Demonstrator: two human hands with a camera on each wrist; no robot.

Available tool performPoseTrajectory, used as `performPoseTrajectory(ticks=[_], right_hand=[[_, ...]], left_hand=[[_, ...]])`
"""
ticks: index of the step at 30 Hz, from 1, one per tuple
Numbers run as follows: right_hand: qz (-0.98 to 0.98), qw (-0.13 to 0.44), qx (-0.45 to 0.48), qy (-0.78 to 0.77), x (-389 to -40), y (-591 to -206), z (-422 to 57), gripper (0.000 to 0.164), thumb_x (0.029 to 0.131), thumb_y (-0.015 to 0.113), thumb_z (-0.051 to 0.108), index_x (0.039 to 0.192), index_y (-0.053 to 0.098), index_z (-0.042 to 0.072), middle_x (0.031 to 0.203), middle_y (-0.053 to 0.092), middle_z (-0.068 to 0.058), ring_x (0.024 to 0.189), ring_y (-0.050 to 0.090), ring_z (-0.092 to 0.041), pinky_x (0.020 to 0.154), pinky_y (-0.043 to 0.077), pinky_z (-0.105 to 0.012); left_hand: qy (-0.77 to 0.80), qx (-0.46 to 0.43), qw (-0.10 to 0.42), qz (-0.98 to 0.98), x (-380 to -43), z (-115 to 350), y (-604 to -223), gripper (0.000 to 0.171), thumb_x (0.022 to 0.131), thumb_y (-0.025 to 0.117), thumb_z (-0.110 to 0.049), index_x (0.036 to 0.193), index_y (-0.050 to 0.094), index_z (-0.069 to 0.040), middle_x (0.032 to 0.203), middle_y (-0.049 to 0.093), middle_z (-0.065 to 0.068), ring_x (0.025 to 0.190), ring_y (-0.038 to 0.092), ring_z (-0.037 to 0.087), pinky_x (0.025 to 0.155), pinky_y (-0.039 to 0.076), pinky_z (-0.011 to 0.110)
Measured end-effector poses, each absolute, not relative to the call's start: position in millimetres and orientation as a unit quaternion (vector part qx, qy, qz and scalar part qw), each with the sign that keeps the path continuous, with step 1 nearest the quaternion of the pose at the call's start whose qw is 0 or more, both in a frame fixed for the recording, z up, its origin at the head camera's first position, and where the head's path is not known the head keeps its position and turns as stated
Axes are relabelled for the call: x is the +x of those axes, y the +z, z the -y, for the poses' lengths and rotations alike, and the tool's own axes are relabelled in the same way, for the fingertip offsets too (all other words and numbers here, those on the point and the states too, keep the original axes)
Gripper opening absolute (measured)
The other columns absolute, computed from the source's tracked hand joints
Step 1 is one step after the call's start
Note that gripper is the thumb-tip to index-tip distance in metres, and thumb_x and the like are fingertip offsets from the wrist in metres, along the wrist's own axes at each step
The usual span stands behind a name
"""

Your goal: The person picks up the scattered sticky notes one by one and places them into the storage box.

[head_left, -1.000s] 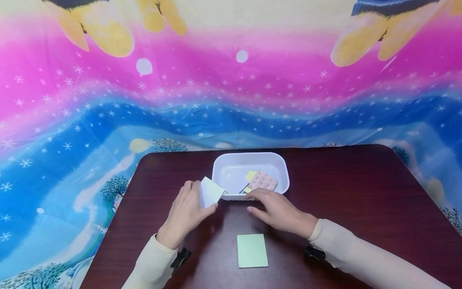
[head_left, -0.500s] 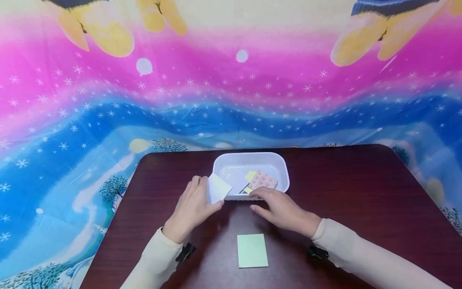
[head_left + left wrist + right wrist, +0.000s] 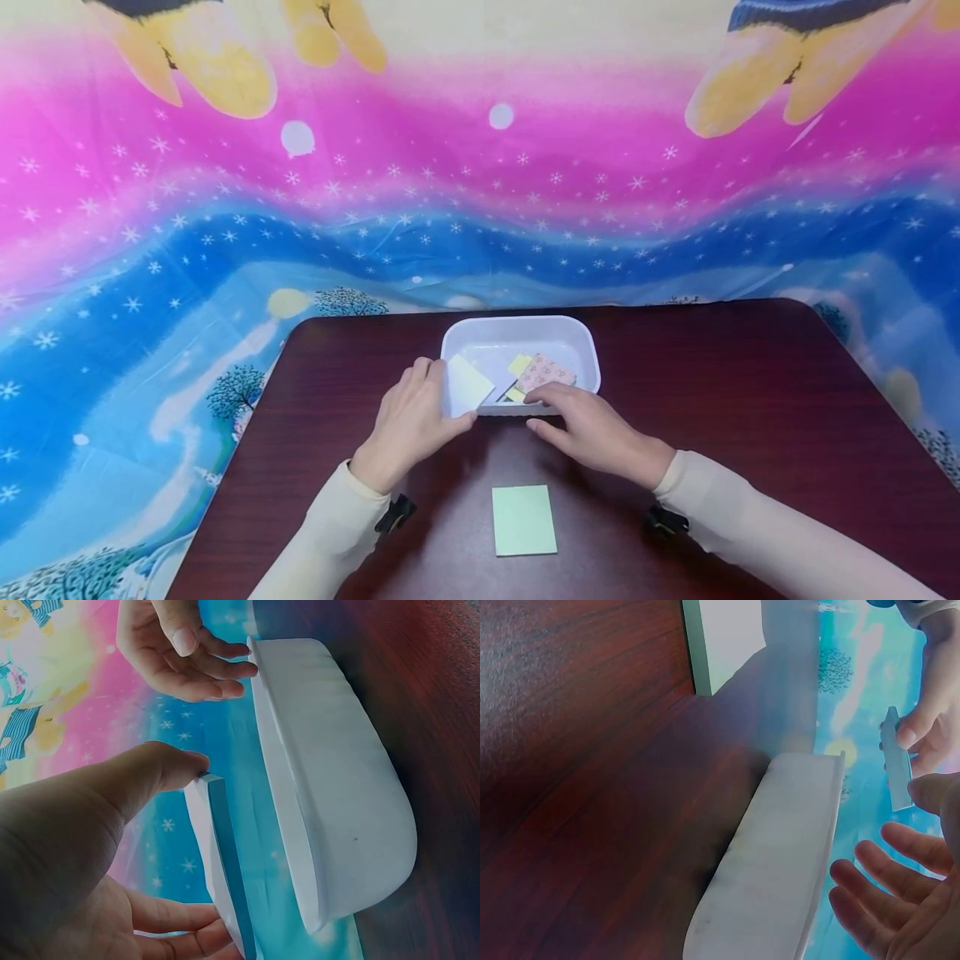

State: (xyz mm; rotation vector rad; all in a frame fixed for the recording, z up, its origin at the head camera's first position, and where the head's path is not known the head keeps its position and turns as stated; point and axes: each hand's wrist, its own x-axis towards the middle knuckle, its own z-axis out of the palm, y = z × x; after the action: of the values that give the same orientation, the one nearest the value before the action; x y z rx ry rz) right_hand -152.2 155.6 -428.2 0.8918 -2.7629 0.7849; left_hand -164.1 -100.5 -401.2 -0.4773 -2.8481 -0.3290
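Note:
My left hand (image 3: 412, 417) pinches a pale sticky-note pad (image 3: 468, 387) between thumb and fingers, tilted over the left front rim of a white plastic tub (image 3: 525, 325). From the left wrist view, the pad's edge (image 3: 226, 847) looks blue, and it is raised beside the tub wall (image 3: 334, 780). My right hand (image 3: 600, 433) hovers at the tub's front right rim, fingers loosely bent around nothing, as the right wrist view of the same hand (image 3: 896, 900) confirms. Inside the tub lie a pink patterned pad (image 3: 549, 371), yellow note paper (image 3: 519, 364) and a pale lavender piece (image 3: 491, 373).
A light green sticky-note pad (image 3: 524, 521) lies flat on the dark red-brown table (image 3: 712, 375), between my forearms and in front of the tub. Behind the table hangs a colourful snowflake-patterned cloth (image 3: 480, 192).
My left hand has moved right and slightly forward, carrying the pale pad from the tub's left corner to over its rim. My right hand has drifted slightly right.

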Motion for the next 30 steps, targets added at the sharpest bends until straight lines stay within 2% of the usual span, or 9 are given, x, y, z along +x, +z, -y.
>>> performPoseTrajectory(ticks=[8,22,30], right_hand=[[0.921,0.071,0.29,0.25,-156.9,-425.7,-158.4,0.033,0.088,0.061,0.034,0.114,0.065,0.014,0.111,0.065,0.003,0.107,0.057,-0.01,0.09,0.046,-0.034],[0.917,0.057,0.276,0.28,-170.0,-427.5,-161.2,0.034,0.088,0.061,0.031,0.115,0.064,0.01,0.112,0.065,-0.001,0.098,0.062,-0.019,0.083,0.049,-0.036],[0.915,0.059,0.278,0.287,-174.4,-427.0,-160.6,0.037,0.089,0.061,0.032,0.117,0.064,0.01,0.113,0.065,-0.001,0.1,0.062,-0.019,0.084,0.049,-0.036]], left_hand=[[-0.099,-0.17,0.115,0.974,-172.4,93.5,-399.7,0.078,0.068,0.066,-0.057,0.12,0.055,0.001,0.097,0.053,0.009,0.076,0.046,0.019,0.058,0.045,0.033],[-0.088,-0.178,0.108,0.974,-184.8,82.7,-398.0,0.074,0.07,0.064,-0.057,0.116,0.055,0.0,0.093,0.051,0.008,0.074,0.046,0.019,0.057,0.045,0.035],[-0.085,-0.176,0.08,0.977,-194.6,76.3,-396.0,0.081,0.07,0.065,-0.058,0.124,0.051,0.001,0.1,0.053,0.01,0.08,0.048,0.02,0.063,0.047,0.035]])
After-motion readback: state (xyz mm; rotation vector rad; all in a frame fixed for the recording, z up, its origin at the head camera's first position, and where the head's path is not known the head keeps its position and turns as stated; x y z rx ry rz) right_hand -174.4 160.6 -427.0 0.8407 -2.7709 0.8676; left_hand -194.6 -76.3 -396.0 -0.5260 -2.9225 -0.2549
